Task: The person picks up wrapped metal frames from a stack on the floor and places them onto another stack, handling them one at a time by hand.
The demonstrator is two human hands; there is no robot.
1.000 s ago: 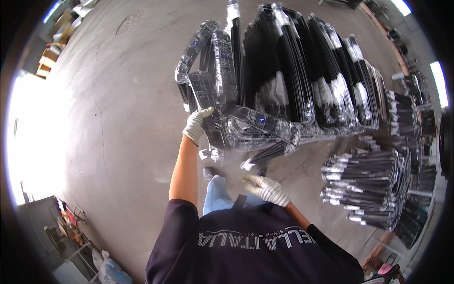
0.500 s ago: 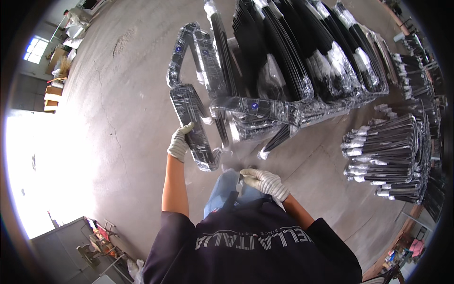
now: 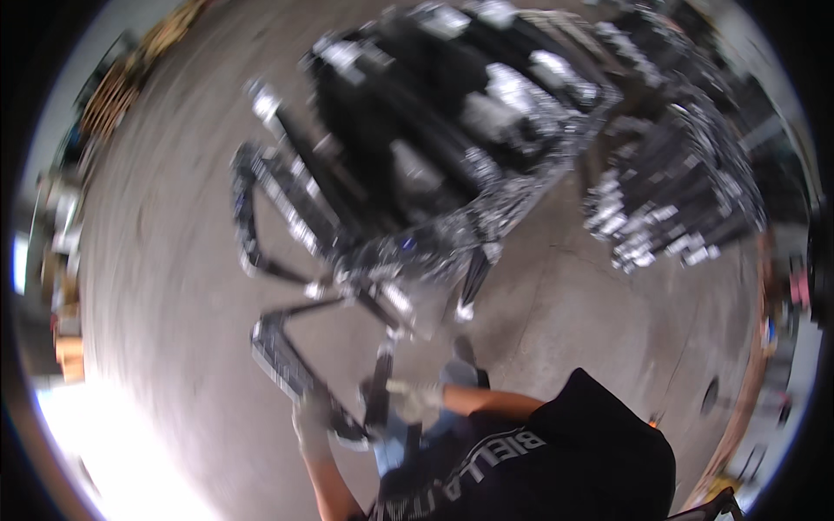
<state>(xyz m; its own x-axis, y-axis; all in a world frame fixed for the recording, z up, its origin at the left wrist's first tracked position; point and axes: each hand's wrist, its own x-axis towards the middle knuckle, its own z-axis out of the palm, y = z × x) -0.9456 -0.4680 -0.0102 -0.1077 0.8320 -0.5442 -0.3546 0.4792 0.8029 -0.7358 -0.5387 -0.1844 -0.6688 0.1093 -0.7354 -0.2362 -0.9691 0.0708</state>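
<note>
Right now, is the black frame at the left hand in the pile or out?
The frame is out: floor shows between its wide bar and the pile. Blur hides whether they touch anywhere.

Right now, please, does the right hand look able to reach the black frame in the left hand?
Probably yes: the right hand is close beside one leg of the black frame, with nothing visible between; blur hides whether they touch.

Strong motion blur; white glare lower left; edges bent, dark

Room left of frame (image 3: 282, 362), stack (image 3: 452, 130) ahead
</note>
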